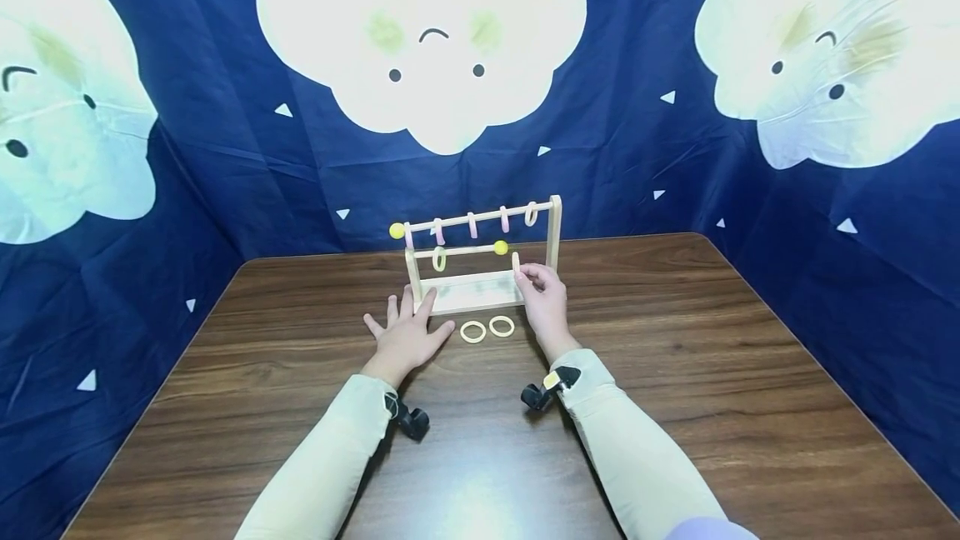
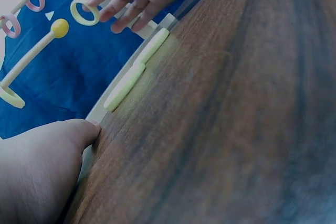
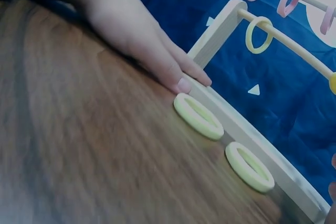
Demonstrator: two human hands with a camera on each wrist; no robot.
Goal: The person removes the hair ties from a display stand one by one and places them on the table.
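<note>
At centre, your right fingers pinch a ring; bumping the lower yellow knob could dislodge it. Your left fingers spread, empty.

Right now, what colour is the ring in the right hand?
Pale yellow; the ring shows best in the left wrist view.

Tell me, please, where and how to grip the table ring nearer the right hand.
Probably pinch the ring by its near rim, inside and out, from the person's side: it lies flat, hole up, the rack base close behind its far edge.
</note>
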